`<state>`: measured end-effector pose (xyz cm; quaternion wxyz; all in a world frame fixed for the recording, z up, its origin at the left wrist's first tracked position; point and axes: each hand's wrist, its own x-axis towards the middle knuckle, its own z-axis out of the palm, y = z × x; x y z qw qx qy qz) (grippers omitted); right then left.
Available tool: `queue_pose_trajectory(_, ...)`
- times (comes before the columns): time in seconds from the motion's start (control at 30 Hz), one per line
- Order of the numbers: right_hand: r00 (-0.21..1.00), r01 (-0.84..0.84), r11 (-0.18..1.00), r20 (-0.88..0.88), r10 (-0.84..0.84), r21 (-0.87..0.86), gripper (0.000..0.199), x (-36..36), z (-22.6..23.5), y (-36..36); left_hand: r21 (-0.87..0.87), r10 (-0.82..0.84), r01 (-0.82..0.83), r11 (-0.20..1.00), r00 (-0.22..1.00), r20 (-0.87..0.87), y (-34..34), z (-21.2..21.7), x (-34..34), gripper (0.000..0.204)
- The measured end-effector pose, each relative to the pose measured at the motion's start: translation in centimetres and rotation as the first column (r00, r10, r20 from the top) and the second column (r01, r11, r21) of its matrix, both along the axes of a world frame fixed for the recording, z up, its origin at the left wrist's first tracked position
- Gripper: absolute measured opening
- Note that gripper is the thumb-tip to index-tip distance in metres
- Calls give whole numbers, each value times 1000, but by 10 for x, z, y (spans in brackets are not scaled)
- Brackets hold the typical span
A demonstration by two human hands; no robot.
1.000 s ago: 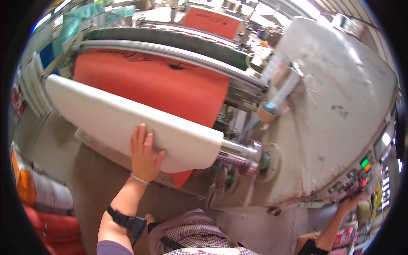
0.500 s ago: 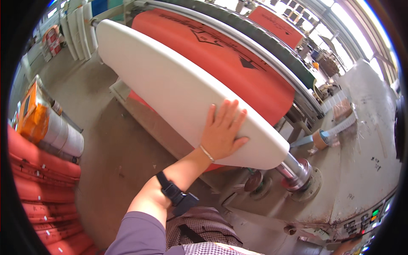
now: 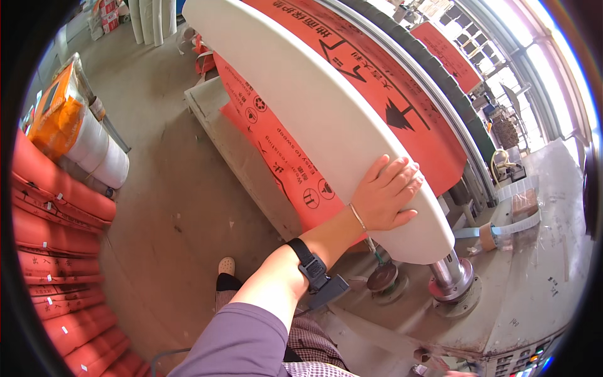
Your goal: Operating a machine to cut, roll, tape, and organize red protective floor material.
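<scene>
Saw long white roll (image 3: 314, 119) slanting from upper middle to right of view. Saw red printed sheet (image 3: 389, 97) beyond and below it. Found left hand (image 3: 386, 198) palm-down on roll near right end, fingers extended, thumb apart. Cannot tell right hand (image 3: 461, 374) state: blurred sliver, lower edge.

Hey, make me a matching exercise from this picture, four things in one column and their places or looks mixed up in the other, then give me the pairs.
Things:
1. left hand
2. stack of red rolls
3. clog
4. black strap

Places or looks:
A. cream, with small holes
B. around the left forearm
C. flat against the white roll
D. along the picture's left side

Pairs: 1-C, 2-D, 3-A, 4-B
</scene>
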<state>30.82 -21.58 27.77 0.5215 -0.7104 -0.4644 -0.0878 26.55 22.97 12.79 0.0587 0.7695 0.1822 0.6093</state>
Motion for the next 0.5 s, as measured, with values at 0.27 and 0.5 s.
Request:
queue_pose_trajectory(0.27,722,-305,650,-614,-319,-696,21,-14,-179,22,-383,-143,161,909,987,75,-29,-69,-53,58)
queue_pose_trajectory(0.5,696,-384,556,-627,-351,-737,18,-10,-270,50,-858,-91,102,-504,981,170,-160,-362,-61,62)
